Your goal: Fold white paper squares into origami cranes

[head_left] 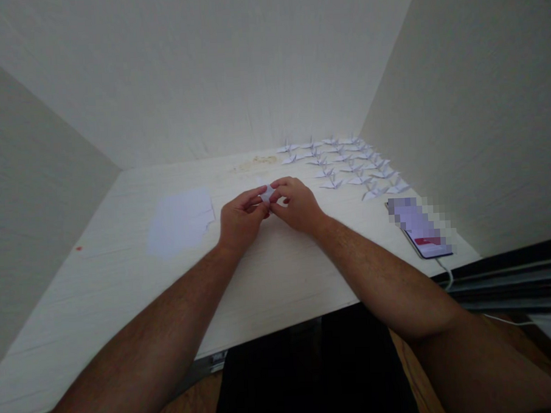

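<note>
A small folded piece of white paper [267, 194] is held between both hands above the middle of the table. My left hand [242, 217] pinches its left side with thumb and fingers. On the other side, my right hand [298, 204] grips the paper's right and lower edge, fingers curled. The fingers cover much of the paper, so its exact folded shape is hard to make out. White sheets of paper [182, 219] lie flat to the left of my left hand. Several folded white paper cranes [347, 165] stand in rows at the back right.
A phone [417, 227] with a lit screen lies near the right edge, its white cable [448, 278] running off the table [279, 291]. Walls enclose the table at the back, left and right. A brownish stain [259, 163] marks the surface near the back wall.
</note>
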Demonstrator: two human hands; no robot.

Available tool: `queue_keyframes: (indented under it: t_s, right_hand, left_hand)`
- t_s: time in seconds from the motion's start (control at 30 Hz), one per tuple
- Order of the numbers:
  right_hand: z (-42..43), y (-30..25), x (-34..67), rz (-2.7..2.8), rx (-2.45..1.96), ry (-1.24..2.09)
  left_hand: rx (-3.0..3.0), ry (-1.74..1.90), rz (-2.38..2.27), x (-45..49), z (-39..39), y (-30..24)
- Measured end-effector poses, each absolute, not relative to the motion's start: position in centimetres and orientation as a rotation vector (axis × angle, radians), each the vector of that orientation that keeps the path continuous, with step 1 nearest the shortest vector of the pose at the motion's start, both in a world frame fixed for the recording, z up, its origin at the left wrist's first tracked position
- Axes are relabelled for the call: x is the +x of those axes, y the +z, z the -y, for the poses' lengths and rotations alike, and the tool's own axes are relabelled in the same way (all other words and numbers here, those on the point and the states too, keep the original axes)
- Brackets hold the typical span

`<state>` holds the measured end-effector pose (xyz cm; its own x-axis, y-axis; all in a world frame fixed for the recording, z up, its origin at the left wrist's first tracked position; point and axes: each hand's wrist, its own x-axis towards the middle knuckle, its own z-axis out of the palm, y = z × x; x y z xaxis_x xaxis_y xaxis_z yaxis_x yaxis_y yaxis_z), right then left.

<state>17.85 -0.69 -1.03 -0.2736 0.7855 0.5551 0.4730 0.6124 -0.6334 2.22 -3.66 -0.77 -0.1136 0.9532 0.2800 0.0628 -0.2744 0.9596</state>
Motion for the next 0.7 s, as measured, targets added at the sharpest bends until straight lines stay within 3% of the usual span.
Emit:
queue_keyframes:
  t_s: [0.7]
  right_hand:
    - [0.88,-0.83,17.85,1.827,-1.087,0.686]
  left_hand:
    - [1.824,1.343,-1.282,1.76,3.71,-0.8]
